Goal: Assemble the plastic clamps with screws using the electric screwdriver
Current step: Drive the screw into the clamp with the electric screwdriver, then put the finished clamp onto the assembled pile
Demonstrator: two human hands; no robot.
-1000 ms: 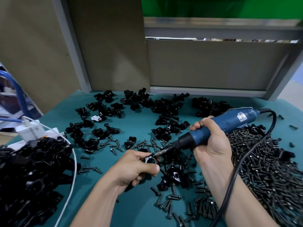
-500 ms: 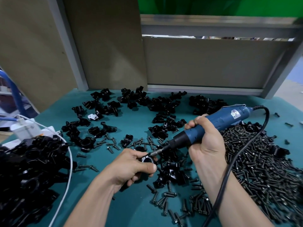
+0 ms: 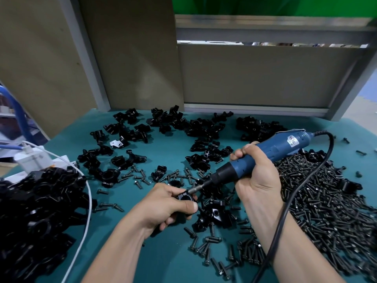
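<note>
Head view: left hand (image 3: 163, 207) pinches one black plastic clamp (image 3: 184, 198) just above the teal table (image 3: 173, 146). Judged light, rigid and smooth, so best gripped by its flat sides, clear of the bore. Right hand (image 3: 255, 176) wraps the electric screwdriver (image 3: 265, 154); its long axis runs upper-right to lower-left, bit down on the clamp's top.

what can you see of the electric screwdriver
The electric screwdriver is a slim blue plastic-looking barrel with a black collar, metal bit and white label near the rear. The right hand grips its middle; it slants down-left, its bit meeting the black clamp in the left hand. A black cord leaves its rear.
</note>
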